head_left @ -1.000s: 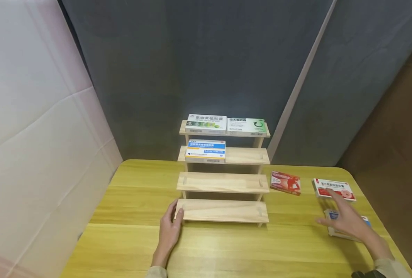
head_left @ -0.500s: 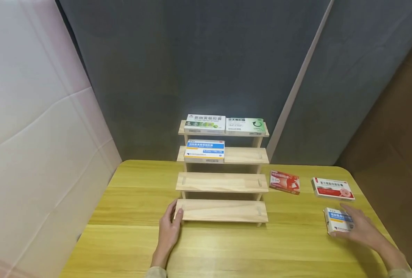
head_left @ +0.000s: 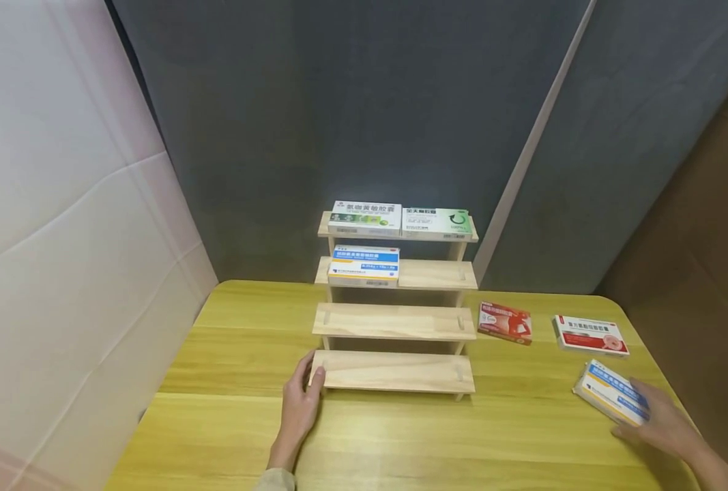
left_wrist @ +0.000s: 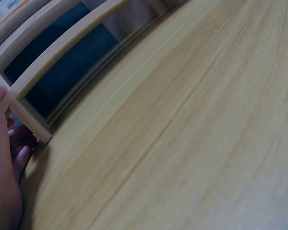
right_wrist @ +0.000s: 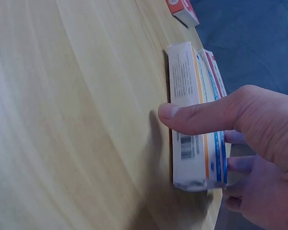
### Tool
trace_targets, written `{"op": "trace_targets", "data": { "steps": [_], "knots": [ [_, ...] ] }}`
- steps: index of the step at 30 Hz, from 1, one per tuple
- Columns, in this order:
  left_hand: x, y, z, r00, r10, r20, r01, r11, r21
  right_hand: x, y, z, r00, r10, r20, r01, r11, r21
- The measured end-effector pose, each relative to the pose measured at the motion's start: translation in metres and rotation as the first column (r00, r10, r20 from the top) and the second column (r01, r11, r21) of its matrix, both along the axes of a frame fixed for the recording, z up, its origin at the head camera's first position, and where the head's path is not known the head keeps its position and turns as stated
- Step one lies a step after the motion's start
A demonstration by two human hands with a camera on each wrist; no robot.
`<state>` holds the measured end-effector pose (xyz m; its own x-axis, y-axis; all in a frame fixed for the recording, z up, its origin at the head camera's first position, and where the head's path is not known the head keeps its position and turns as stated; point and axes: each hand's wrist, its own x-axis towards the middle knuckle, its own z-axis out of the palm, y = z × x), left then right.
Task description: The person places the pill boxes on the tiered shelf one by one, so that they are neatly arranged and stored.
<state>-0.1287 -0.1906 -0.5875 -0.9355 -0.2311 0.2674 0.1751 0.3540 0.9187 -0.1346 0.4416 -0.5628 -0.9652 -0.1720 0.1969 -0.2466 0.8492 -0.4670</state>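
Observation:
At the right of the head view my right hand (head_left: pixel 667 424) holds a blue-and-white medicine box (head_left: pixel 612 392) by its right part. The right wrist view shows the thumb across the barcoded side of that box (right_wrist: pixel 185 81), with the other fingers behind it, partly hidden. My left hand (head_left: pixel 300 404) grips the left end of the lowest step of a four-step wooden display rack (head_left: pixel 394 372), thumb on top. In the left wrist view, fingers lie beside the rack's leg (left_wrist: pixel 33 122).
Two boxes, white-green (head_left: pixel 365 218) and green-white (head_left: pixel 436 224), lie on the top step. Another blue-and-white box (head_left: pixel 364 266) lies on the step below, at left. A red box (head_left: pixel 505 322) and a red-and-white box (head_left: pixel 591 335) lie on the yellow wooden table (head_left: pixel 216 423).
My right hand has come back from above the red-and-white box and taken hold of the blue-and-white box, which is now turned at an angle. The left hand stays on the rack.

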Motion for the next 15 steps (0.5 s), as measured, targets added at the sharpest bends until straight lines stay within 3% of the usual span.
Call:
{"op": "trace_targets", "data": {
  "steps": [7, 15],
  "knots": [
    [0.0, 0.0, 0.0, 1.0, 0.001, -0.001, -0.001, 1.0, -0.011, 0.015, 0.009, 0.005, 0.99, -0.09, 0.111, 0.083, 0.994, 0.07],
    [0.0, -0.001, -0.002, 1.0, -0.004, 0.009, 0.004, 1.0, -0.001, 0.027, 0.008, 0.009, 0.974, -0.179, 0.136, 0.168, 0.982, 0.09]
  ]
}}
